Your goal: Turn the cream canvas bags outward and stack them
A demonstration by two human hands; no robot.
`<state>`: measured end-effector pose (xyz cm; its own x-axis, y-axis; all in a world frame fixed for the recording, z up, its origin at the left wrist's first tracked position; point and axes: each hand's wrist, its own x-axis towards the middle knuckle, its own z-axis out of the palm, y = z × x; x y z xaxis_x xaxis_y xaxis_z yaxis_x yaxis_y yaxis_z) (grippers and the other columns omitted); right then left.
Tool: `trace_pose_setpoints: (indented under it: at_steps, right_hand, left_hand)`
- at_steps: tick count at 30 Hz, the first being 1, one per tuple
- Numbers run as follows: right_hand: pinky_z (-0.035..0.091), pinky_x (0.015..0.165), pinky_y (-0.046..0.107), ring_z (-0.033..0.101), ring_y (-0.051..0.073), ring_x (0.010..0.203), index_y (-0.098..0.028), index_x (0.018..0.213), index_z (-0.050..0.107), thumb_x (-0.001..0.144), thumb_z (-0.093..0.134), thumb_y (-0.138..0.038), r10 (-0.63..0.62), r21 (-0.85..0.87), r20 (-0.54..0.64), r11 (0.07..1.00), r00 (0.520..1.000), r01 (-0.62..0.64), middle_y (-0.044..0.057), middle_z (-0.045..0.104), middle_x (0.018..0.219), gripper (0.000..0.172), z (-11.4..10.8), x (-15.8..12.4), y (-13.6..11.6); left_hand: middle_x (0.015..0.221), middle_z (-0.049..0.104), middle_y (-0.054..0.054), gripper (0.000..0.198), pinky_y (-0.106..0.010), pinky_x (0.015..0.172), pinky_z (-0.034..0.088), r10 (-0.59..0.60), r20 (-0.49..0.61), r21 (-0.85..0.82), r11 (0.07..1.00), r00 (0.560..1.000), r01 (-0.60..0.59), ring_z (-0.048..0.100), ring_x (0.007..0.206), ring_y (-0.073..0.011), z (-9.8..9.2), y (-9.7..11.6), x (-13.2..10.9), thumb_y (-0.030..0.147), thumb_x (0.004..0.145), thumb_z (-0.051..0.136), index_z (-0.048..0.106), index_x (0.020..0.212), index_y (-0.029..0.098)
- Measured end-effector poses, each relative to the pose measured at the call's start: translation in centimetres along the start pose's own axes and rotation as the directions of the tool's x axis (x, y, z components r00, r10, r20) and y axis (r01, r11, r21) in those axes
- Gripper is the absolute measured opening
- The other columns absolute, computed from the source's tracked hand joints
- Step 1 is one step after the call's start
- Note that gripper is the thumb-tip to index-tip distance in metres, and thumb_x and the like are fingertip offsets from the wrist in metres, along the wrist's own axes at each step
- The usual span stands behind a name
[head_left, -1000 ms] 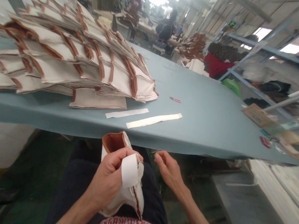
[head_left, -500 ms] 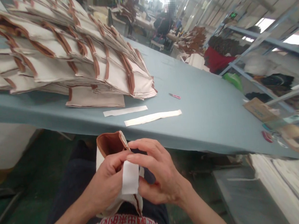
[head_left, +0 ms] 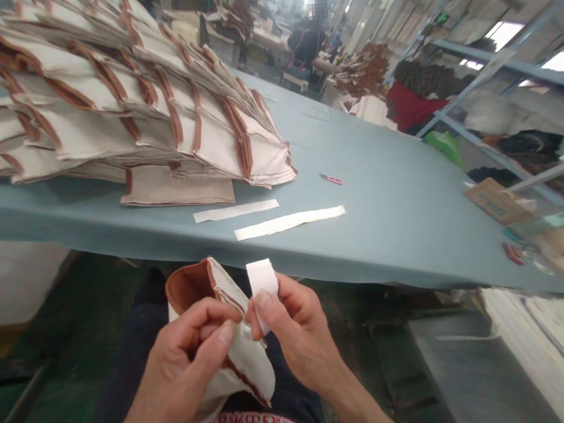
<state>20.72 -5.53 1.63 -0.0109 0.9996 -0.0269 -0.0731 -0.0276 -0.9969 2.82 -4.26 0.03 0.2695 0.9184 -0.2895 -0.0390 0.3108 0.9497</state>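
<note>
A white fabric pouch (head_left: 248, 355) with a brown lining and brown seam edges rests over my lap, its mouth tilted up. My left hand (head_left: 176, 360) is closed at the pouch's near side, thumb and fingers pinched by the seam edge. Just to the right, my right hand (head_left: 295, 333) pinches a short white strip (head_left: 262, 278) between thumb and fingers. The strip stands up above the fingertips, apart from the left hand. What the right fingers cover beneath the strip is hidden.
On the blue-green table (head_left: 383, 211) lie two long white strips (head_left: 290, 222) and small pink-handled snips (head_left: 330, 179). A big pile of white and brown sewn pieces (head_left: 144, 111) fills the left. Shelving (head_left: 489, 68) stands at right; a person (head_left: 306, 45) sits far back.
My right hand has drawn the white strip up and right, away from my left hand. The pouch now shows more of its seam and has tilted a little.
</note>
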Motion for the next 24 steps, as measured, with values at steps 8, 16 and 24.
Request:
trace_pose_setpoints:
  at_steps: [8, 16, 24]
  right_hand:
    - [0.026, 0.052, 0.025, 0.036, 0.009, 0.057, -0.022, 0.076, 0.056, 0.104, 0.07, -0.041, 0.168, -0.326, 0.206, 0.941, 0.964, -0.095, -0.008, 0.045, 0.063, 0.037, -0.9, -0.5, -1.8]
    - [0.023, 0.05, 0.024, 0.034, 0.008, 0.056, -0.023, 0.074, 0.05, 0.102, 0.069, -0.04, 0.264, -0.394, 0.343, 0.912, 0.901, -0.117, -0.008, 0.041, 0.062, 0.038, -1.7, 0.0, -2.2]
    - [0.026, 0.052, 0.024, 0.038, 0.009, 0.058, -0.021, 0.077, 0.06, 0.101, 0.072, -0.043, 0.35, -0.362, 0.347, 0.906, 0.87, -0.22, -0.007, 0.047, 0.065, 0.035, -2.6, 0.3, -1.6]
  left_hand:
    - [0.056, 0.071, 0.004, 0.043, -0.02, 0.051, 0.057, -0.188, 0.057, -0.193, 0.962, 0.981, 0.195, 0.068, 0.049, -0.0149, 0.0, 2.9, -0.8, 0.053, 0.073, 0.105, 0.077, 0.083, 0.021]
    - [0.052, 0.072, 0.003, 0.043, -0.017, 0.047, 0.05, -0.219, 0.064, -0.214, 0.95, 0.974, 0.228, 0.066, 0.046, -0.0133, 0.1, 3.0, -0.7, 0.05, 0.069, 0.108, 0.078, 0.072, 0.02]
    - [0.053, 0.071, 0.002, 0.046, -0.017, 0.05, 0.048, -0.233, 0.06, -0.154, 0.959, 0.971, 0.24, 0.059, 0.048, -0.0104, -0.4, 2.6, -0.2, 0.054, 0.072, 0.104, 0.074, 0.067, 0.02]
